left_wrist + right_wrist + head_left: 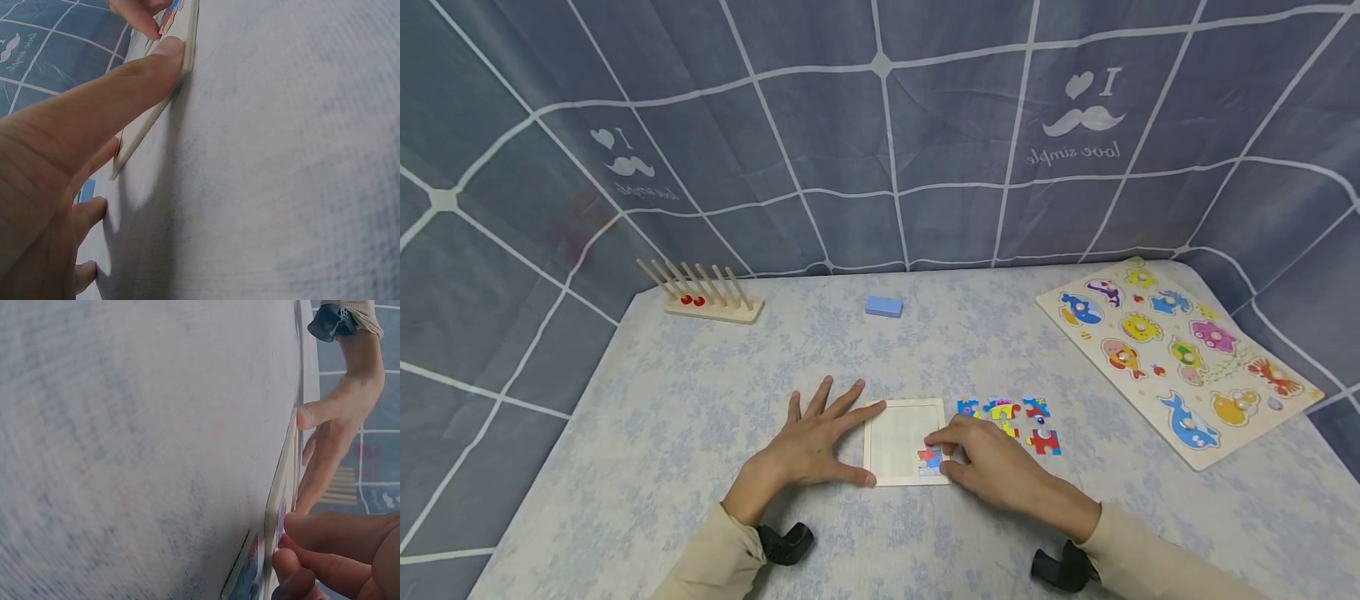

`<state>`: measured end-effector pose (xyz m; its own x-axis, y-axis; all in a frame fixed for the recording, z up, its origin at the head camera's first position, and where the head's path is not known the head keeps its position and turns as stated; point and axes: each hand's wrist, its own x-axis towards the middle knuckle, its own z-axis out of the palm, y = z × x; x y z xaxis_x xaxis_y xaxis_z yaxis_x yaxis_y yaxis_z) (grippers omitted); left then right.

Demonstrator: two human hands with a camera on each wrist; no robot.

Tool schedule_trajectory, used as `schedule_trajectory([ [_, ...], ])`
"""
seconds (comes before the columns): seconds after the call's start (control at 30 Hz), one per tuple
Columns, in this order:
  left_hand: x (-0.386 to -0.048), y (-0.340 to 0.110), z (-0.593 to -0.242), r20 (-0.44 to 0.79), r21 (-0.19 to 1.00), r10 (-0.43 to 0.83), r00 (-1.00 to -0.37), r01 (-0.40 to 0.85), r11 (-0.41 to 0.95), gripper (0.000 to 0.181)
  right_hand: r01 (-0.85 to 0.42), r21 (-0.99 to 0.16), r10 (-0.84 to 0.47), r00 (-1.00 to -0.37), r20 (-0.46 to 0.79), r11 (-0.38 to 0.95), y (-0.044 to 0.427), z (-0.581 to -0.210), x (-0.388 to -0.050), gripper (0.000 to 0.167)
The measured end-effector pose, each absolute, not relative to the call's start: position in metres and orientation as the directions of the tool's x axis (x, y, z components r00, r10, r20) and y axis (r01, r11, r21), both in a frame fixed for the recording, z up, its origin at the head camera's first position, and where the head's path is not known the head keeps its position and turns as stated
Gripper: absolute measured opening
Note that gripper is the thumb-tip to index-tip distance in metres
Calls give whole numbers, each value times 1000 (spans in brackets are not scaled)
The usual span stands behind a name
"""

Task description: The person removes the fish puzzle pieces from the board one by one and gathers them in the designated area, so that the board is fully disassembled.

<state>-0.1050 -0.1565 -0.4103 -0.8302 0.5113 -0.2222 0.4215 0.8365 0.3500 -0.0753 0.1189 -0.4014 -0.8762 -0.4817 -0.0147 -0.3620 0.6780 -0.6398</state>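
A shallow square wooden puzzle tray (904,481) lies on the table. My left hand (816,437) is spread at its left side, with thumb and index finger resting on the rim. With curled fingers, my right hand (996,462) pinches a colourful jigsaw piece (929,458) in the tray's lower right corner; the fingers partly cover it. In the right wrist view, thumb and fingertips meet at the piece (281,519) just inside the rim. Several loose jigsaw pieces (1045,442) lie right of the tray, some hidden behind the right hand.
A blue block (884,307) sits beyond the tray. At the back left stands a wooden peg rack (718,310) with red beads. A large sea-animal peg puzzle board (1157,417) lies at the right. A grid-patterned curtain (820,150) surrounds the table.
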Motion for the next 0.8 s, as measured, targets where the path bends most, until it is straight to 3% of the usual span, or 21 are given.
schedule_trajectory([
  [0.2, -105, -156, -410, -219, 347, 511, -831, 424, 837, 95, -296, -709, -444, -895, -27, 640, 120, -399, -75, 19],
  [0.37, -105, -155, -408, -229, 344, 501, -834, 412, 844, 95, -259, -800, -480, -876, -41, 541, 121, -399, -76, 17],
  [0.8, -105, -155, -409, -230, 337, 501, -835, 414, 845, 96, -292, -774, -497, -867, -33, 561, 119, -398, -76, 26],
])
